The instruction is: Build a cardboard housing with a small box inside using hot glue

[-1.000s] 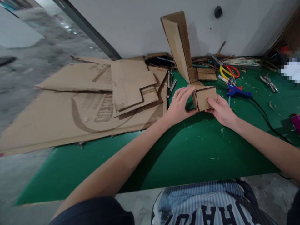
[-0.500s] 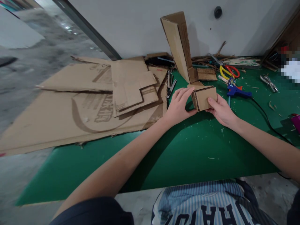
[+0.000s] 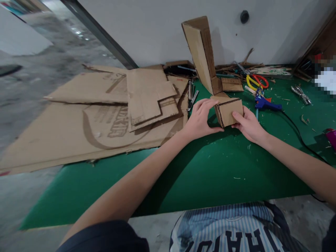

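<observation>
A small cardboard box [image 3: 231, 112] is between my two hands, low over the green table. My right hand [image 3: 249, 124] grips its right side, thumb on the front face and the other fingers behind. At the left, my left hand [image 3: 202, 119] spans the box, with fingertips at the upper corner and the thumb at the lower corner. Right behind the box stands a tall, angled cardboard piece [image 3: 201, 52], leaning a little left. A small cardboard flap [image 3: 232, 84] lies beside its foot.
Cut cardboard sheets [image 3: 147, 94] are stacked on a big flat carton [image 3: 65, 136] at left. Metal-handled cutters [image 3: 193, 99] lie beside them. Scissors [image 3: 258, 81], a blue glue gun [image 3: 267, 104] with its cord, and a clear-handled tool [image 3: 301, 94] lie at right on the green table [image 3: 210, 175].
My left thumb has slid slightly right along the lower corner of the box. My right hand keeps its grip, and the whole view has shifted very slightly.
</observation>
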Demonstrator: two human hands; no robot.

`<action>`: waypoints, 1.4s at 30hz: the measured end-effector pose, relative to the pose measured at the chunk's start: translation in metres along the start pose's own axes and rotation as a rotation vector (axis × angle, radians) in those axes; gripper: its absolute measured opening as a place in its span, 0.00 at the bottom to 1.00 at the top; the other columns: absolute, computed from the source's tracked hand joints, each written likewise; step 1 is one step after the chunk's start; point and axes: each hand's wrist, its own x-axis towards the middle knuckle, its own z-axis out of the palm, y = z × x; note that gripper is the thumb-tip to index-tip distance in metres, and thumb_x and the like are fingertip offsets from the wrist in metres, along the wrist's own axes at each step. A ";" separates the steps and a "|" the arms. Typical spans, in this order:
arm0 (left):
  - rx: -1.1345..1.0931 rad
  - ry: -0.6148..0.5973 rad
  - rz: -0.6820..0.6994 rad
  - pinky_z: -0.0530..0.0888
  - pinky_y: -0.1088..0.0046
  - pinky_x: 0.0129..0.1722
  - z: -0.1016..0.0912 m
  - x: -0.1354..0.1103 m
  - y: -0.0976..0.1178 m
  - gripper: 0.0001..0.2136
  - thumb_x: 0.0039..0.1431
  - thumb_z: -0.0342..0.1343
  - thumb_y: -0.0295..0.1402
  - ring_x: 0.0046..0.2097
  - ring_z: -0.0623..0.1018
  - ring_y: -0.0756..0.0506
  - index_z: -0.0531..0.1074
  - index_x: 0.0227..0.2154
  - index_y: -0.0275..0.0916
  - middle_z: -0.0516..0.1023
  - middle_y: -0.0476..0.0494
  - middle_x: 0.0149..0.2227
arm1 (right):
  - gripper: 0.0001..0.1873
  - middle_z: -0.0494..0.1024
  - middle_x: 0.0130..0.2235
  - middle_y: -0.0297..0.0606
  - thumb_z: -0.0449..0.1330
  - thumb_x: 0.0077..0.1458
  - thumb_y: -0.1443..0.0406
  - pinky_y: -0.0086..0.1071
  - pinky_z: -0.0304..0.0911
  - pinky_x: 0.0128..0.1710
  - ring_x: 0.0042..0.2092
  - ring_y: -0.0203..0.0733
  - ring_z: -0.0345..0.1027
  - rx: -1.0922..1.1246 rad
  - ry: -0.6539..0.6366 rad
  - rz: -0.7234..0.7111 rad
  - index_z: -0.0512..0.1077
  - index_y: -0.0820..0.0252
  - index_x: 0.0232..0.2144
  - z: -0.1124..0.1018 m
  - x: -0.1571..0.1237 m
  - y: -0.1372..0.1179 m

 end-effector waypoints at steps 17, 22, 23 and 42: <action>-0.555 -0.101 -0.249 0.69 0.50 0.70 -0.040 0.024 0.026 0.25 0.70 0.51 0.58 0.72 0.68 0.34 0.65 0.60 0.49 0.64 0.37 0.72 | 0.13 0.84 0.41 0.38 0.67 0.57 0.54 0.44 0.72 0.45 0.43 0.49 0.77 -0.674 -0.078 -0.402 0.79 0.54 0.39 -0.011 -0.011 -0.033; -0.630 -0.155 -0.266 0.67 0.47 0.71 -0.030 0.021 0.020 0.23 0.67 0.58 0.54 0.74 0.64 0.31 0.70 0.58 0.48 0.65 0.37 0.72 | 0.14 0.84 0.44 0.40 0.64 0.58 0.57 0.44 0.73 0.47 0.45 0.49 0.77 -0.775 -0.106 -0.454 0.78 0.56 0.44 -0.014 -0.010 -0.028; -0.645 -0.148 -0.269 0.67 0.46 0.70 -0.028 0.020 0.019 0.22 0.67 0.58 0.54 0.74 0.64 0.31 0.71 0.57 0.48 0.64 0.37 0.72 | 0.14 0.84 0.45 0.40 0.63 0.59 0.57 0.44 0.73 0.47 0.45 0.49 0.77 -0.792 -0.103 -0.461 0.78 0.56 0.44 -0.014 -0.010 -0.027; -0.849 -0.117 -0.398 0.72 0.52 0.66 -0.005 0.017 0.025 0.17 0.62 0.64 0.48 0.63 0.77 0.38 0.68 0.44 0.43 0.75 0.37 0.60 | 0.17 0.79 0.57 0.44 0.56 0.67 0.60 0.51 0.75 0.53 0.56 0.55 0.76 -0.993 -0.090 -0.582 0.69 0.51 0.57 -0.019 -0.013 -0.018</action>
